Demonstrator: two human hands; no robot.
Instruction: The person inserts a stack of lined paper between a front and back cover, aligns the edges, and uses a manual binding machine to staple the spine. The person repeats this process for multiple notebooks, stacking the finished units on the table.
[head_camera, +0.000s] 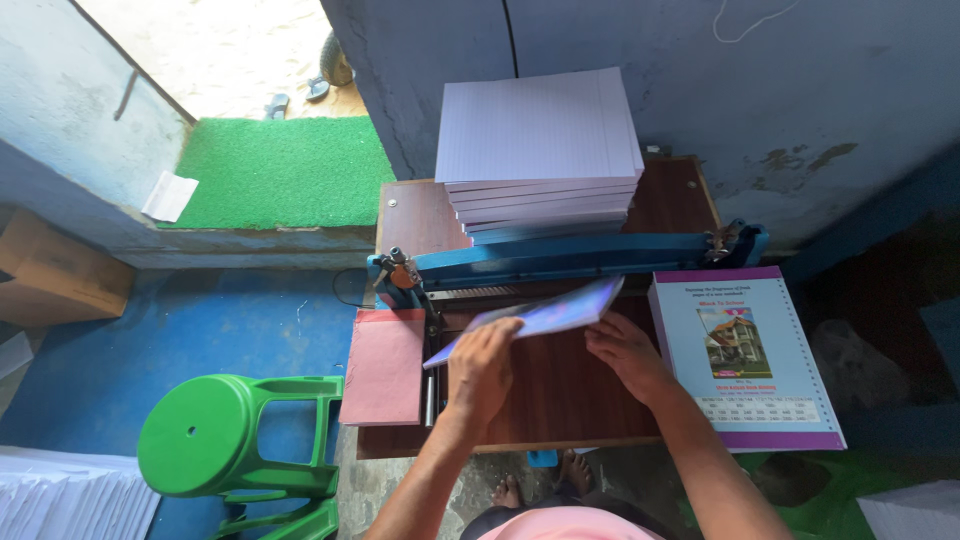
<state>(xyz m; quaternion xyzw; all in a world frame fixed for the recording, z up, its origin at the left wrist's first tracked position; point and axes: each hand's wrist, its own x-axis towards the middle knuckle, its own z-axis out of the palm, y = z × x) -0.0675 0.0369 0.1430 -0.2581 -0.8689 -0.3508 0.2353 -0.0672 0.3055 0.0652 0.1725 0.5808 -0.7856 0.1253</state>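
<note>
Both hands on notebook (535, 315) | left hand (482, 365) | right hand (622, 350) | over wooden table (560, 400)

Left hand (482, 368) and right hand (625, 352) hold a tilted purple notebook (540, 315) over the counter (560, 395), near the blue cutter (570, 258). A ruled paper stack (538, 140) lies far.

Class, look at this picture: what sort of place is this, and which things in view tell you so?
Probably a small notebook-binding workshop: a stack of ruled paper on a wooden table, a blue machine bar, finished notebooks, both hands holding a notebook.
</note>
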